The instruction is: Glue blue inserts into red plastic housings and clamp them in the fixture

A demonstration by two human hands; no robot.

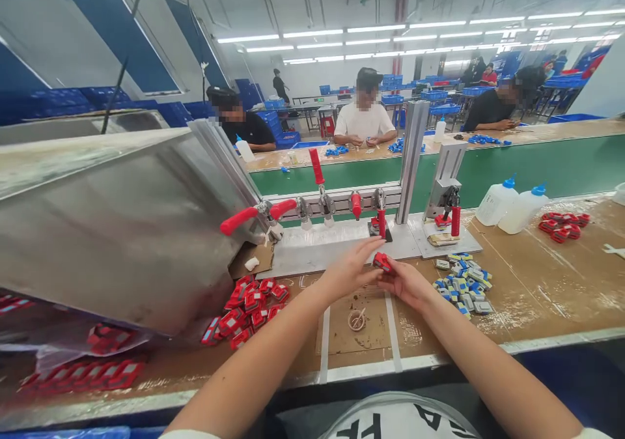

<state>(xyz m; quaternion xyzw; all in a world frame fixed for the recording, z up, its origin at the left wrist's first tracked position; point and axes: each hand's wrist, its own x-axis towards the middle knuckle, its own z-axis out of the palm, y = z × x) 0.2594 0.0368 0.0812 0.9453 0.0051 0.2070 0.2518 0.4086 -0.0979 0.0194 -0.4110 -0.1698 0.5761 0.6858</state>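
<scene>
My right hand (pixel 406 284) holds a small red plastic part (pixel 382 262) with a grey face between thumb and fingers, above the bench. My left hand (pixel 347 268) is beside it with fingers stretched out. Its fingertips reach the lower end of a red-handled toggle clamp (pixel 381 223); whether they touch it I cannot tell. Its lower fingers are close to the red part. Below both hands, a small round dish (pixel 357 320) with a thin stick in it sits on a taped cardboard sheet (pixel 336 341).
A pile of red parts (pixel 249 309) lies left, and grey, blue and yellow pieces (pixel 463 286) lie right. More toggle clamps (pixel 318 169) line the metal frame. A large metal housing (pixel 122 230) stands left. Two white bottles (pixel 522 210) stand right. Co-workers (pixel 365 116) sit opposite.
</scene>
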